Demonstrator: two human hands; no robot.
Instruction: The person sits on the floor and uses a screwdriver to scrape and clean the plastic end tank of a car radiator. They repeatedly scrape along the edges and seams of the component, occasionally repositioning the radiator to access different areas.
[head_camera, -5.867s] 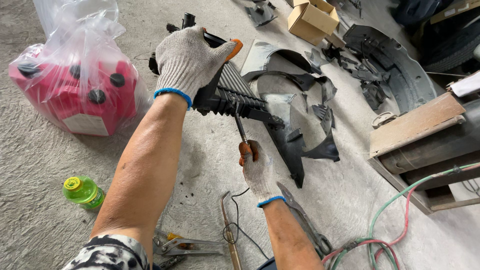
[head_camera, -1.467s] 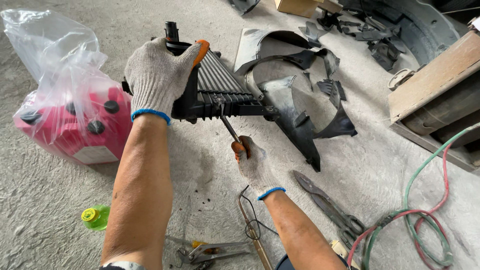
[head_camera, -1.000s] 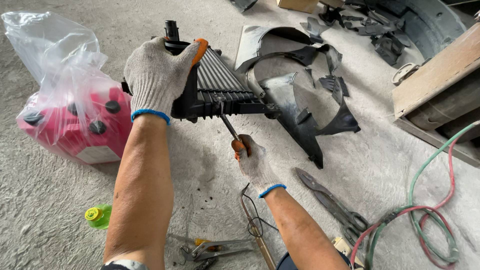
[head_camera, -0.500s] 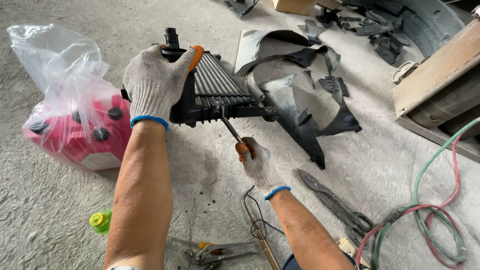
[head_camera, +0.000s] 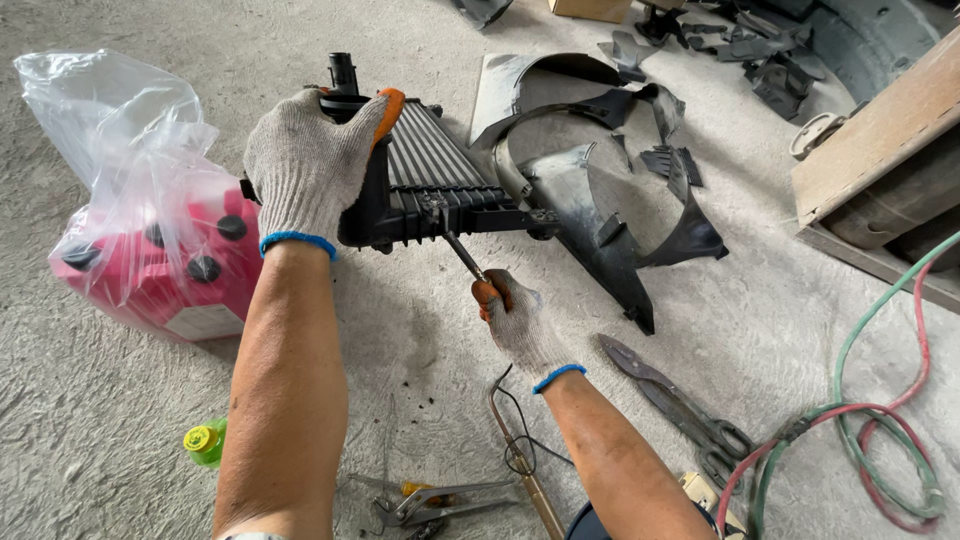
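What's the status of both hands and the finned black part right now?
Left hand grips finned black part. Right hand drives screwdriver into its edge. Black panels lie alongside.

Both gloved hands are closed in grips, left hand (head_camera: 312, 170) extended beyond right hand (head_camera: 518, 322).

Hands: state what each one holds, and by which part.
Left hand grips the black finned radiator by its top end. Right hand holds a screwdriver by its orange handle.
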